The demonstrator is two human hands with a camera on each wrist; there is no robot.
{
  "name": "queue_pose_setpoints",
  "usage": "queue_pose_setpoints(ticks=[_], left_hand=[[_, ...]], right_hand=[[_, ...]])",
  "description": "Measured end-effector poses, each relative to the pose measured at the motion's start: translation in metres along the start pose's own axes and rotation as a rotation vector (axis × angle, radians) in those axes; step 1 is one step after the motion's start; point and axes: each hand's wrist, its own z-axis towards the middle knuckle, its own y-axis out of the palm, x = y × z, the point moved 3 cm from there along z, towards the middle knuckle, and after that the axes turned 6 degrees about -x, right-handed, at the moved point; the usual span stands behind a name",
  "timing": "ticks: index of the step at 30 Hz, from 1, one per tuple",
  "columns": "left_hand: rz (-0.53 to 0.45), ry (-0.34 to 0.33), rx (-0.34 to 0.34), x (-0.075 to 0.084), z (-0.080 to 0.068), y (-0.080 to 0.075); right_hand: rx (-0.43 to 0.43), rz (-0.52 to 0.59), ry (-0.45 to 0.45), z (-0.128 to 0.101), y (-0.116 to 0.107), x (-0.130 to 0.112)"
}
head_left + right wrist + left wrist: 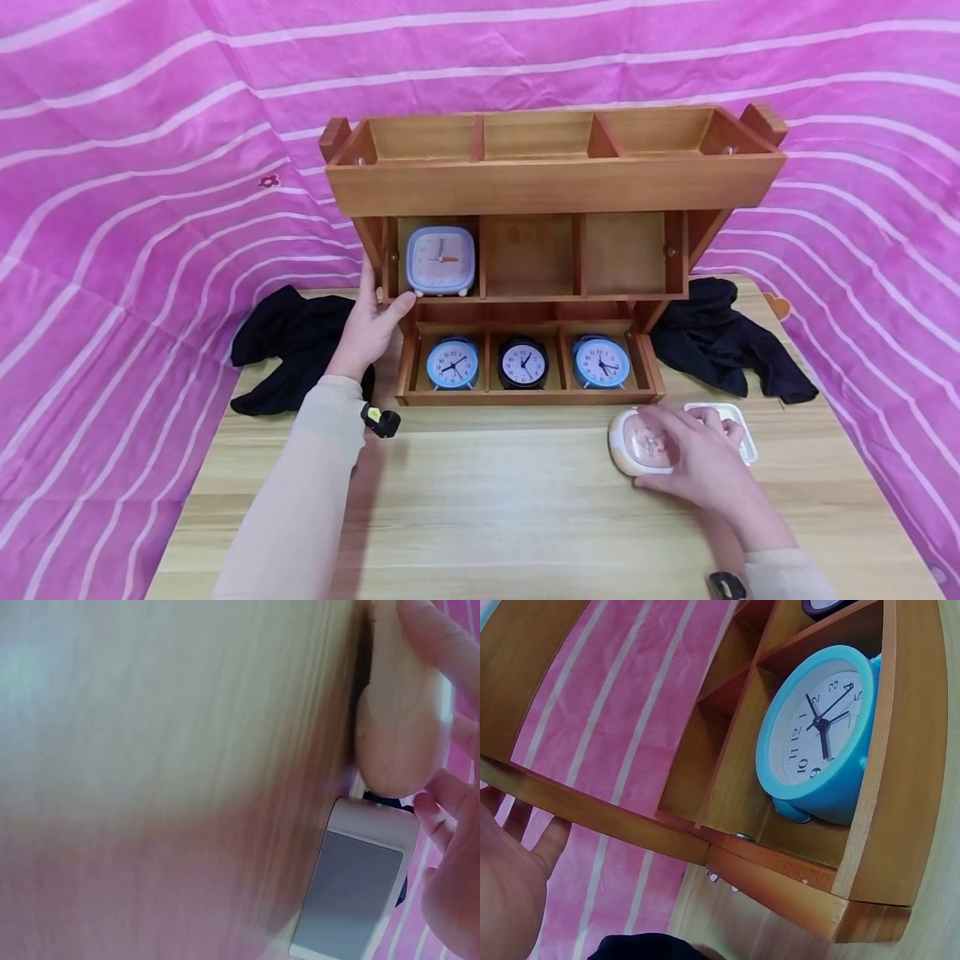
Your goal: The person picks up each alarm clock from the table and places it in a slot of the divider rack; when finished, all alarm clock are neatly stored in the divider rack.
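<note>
- The right hand (693, 462) is laid over a cream round clock (637, 443) lying on the table (480, 500) at about 4 o'clock; its fingers are curled around the clock's edge, as also seen from the right wrist (401, 727).
- A white rectangular clock (738, 429) is seen just beside the cream one, toward 3 o'clock.
- The left hand (371, 321) is pressed against the left side of the wooden shelf (555, 187) at 9 o'clock, fingers straight and thumb on the front edge.
- A square blue clock (441, 260) is stood in the middle tier's left compartment.
- Three round clocks are stood in the bottom tier: blue (452, 364), black (522, 364), blue (601, 362).
- Black cloths (288, 346) are lain at both sides of the shelf.
</note>
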Motion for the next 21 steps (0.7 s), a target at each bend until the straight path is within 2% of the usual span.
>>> queue_pose_setpoints(ticks=[3, 10, 15, 21], left_hand=[[-0.018, -0.010, -0.006, 0.005, -0.001, 0.000], [-0.018, -0.027, -0.029, 0.032, -0.012, 0.004], [0.007, -0.038, -0.022, 0.033, -0.013, 0.003], [-0.031, -0.013, -0.022, 0.036, -0.011, 0.004]], right_hand=[[0.035, 0.030, -0.014, 0.003, -0.004, -0.003], [0.144, 0.098, -0.098, 0.018, -0.027, -0.024], [0.214, 0.107, -0.181, 0.042, -0.055, -0.046], [0.302, 0.100, -0.272, 0.081, -0.090, -0.073]])
